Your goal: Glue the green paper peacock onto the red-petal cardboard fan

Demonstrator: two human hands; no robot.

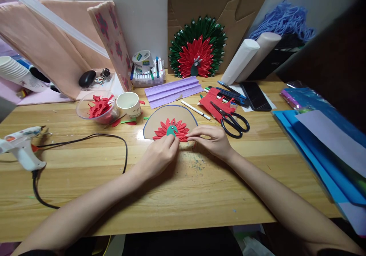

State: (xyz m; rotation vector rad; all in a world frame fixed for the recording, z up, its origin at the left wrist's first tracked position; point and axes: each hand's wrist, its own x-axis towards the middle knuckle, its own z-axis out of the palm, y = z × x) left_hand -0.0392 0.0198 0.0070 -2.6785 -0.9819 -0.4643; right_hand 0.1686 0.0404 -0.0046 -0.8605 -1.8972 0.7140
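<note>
A half-round cardboard piece [156, 120] with a blue outline lies flat on the table. Red paper petals [164, 125] fan out along its straight edge, and a green paper bird shape [170, 129] sits at their middle. My left hand [160, 155] is closed, its fingertips pressed on the bottom of the green shape and partly covering it. At the right end of the fan, my right hand [213, 141] pinches a red petal [188, 135] between thumb and finger. The petal is mostly hidden by the fingertips.
A white glue gun [24, 149] lies left with its black cord. Behind are a bowl of red scraps [98, 109], a paper cup [128, 104], purple crepe paper [173, 91], black-handled scissors [236, 125] on red paper [214, 103], and a finished peacock fan [197, 52].
</note>
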